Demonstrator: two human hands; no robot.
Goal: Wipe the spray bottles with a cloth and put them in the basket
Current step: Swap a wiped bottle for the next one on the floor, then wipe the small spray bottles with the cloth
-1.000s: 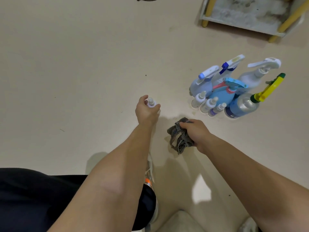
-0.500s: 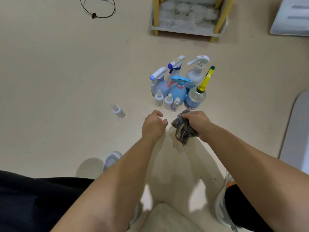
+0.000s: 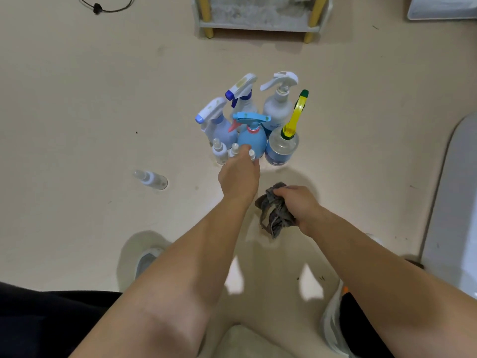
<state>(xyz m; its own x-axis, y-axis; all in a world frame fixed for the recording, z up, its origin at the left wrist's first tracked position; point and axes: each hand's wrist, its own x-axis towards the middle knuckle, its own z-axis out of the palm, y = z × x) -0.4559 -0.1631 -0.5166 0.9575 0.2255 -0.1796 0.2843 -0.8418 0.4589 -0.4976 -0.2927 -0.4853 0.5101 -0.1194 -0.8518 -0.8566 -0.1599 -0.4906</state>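
Observation:
Several trigger spray bottles stand clustered on the floor: a round blue one [image 3: 252, 141], a clear one with a yellow trigger [image 3: 282, 148], a white one [image 3: 277, 107] and a lavender one [image 3: 219, 126]. Small white bottles [image 3: 219, 152] stand in front. My left hand [image 3: 240, 177] reaches into that front row, fingers curled round one small spray bottle [image 3: 252, 154] whose cap sticks out. My right hand [image 3: 299, 205] grips a crumpled grey cloth [image 3: 275, 214] just above the floor. One small clear bottle [image 3: 152, 180] stands alone to the left. No basket is in view.
A low shelf with yellow legs [image 3: 258, 21] stands at the back. A black cable [image 3: 103, 7] lies far left. A pale rounded object [image 3: 454, 202] fills the right edge. My shoes [image 3: 147, 259] are near my knees.
My left hand let go of the small clear bottle on the floor at the left. It then moved right and forward into the front row of the cluster. The cloth stayed in my right hand.

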